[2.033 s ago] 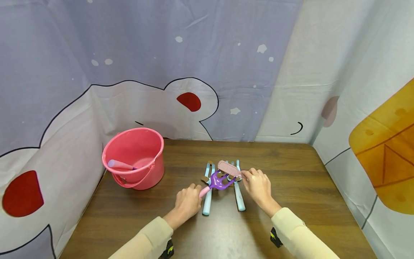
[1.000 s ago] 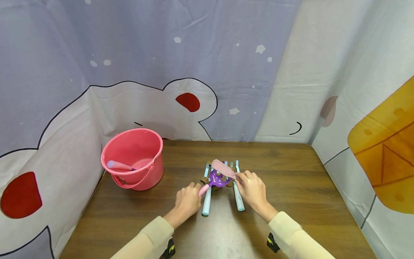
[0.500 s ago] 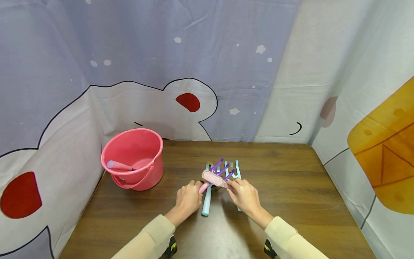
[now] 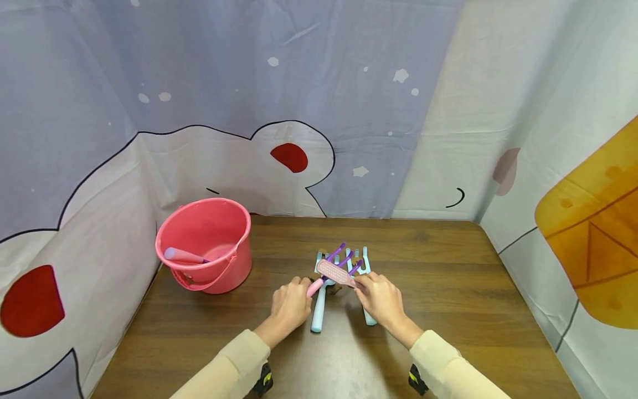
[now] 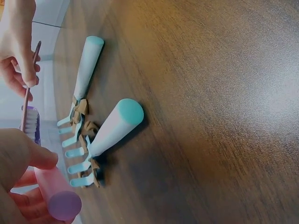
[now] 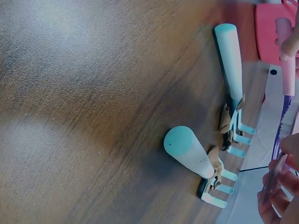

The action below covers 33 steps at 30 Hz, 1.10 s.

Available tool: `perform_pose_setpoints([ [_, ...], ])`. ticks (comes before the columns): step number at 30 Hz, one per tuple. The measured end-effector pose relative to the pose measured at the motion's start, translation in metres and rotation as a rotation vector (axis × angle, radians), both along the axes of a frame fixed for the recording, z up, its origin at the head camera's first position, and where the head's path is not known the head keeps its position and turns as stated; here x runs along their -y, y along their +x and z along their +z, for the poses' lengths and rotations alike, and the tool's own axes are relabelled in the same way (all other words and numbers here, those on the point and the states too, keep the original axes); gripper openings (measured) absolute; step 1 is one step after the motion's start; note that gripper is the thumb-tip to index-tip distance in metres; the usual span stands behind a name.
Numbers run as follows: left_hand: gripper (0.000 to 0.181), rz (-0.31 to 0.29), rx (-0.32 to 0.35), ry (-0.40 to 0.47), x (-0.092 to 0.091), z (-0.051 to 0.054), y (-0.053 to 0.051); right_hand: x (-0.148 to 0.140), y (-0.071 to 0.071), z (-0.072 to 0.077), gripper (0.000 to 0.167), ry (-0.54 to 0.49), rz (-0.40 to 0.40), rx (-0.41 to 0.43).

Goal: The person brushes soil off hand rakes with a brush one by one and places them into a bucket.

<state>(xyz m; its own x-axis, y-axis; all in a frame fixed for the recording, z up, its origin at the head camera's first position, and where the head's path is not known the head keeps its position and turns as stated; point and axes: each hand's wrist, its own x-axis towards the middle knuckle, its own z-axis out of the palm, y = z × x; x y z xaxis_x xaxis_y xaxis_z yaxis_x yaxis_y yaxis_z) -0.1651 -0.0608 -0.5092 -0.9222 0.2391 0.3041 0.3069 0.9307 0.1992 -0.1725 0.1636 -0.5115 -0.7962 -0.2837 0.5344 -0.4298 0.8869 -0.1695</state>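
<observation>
Left hand [image 4: 291, 303]: curls tight round the purple rake [image 4: 315, 287].
Right hand [image 4: 381, 299]: pinches the pink brush [image 4: 335, 274] at one end.
Pink brush: between both hands, over the purple rake.
Blue rakes [image 4: 318, 315]: on the table [image 4: 438, 277], under both hands.
Bucket [image 4: 236, 274]: left of both hands.

Pink brush [image 4: 335, 272], bristles down, over pink-handled purple rake [image 4: 315, 286]

Brown wooden table [image 4: 458, 271]; printed fabric backdrop [image 4: 359, 105] behind.
</observation>
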Motion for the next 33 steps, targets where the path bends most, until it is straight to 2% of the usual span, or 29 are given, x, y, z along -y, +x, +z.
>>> perform_pose_setpoints([
  [7,0.024,0.001,0.008,-0.004,0.000,0.004,-0.001,0.000,-0.002,0.002,0.022,-0.033,-0.020,0.056],
  [18,0.025,-0.016,0.034,-0.015,-0.002,0.003,0.002,-0.007,-0.007,-0.005,0.019,-0.027,-0.063,0.039],
  [22,0.027,-0.011,0.038,-0.024,-0.001,0.003,0.003,-0.011,-0.008,-0.005,0.017,-0.015,-0.078,0.002],
  [28,0.031,0.012,0.049,-0.027,0.001,0.003,0.003,-0.018,-0.011,-0.005,0.016,-0.005,-0.096,-0.102],
  [33,0.032,0.007,0.049,-0.018,0.002,0.002,0.003,-0.021,-0.014,-0.003,0.017,-0.002,-0.101,-0.152],
])
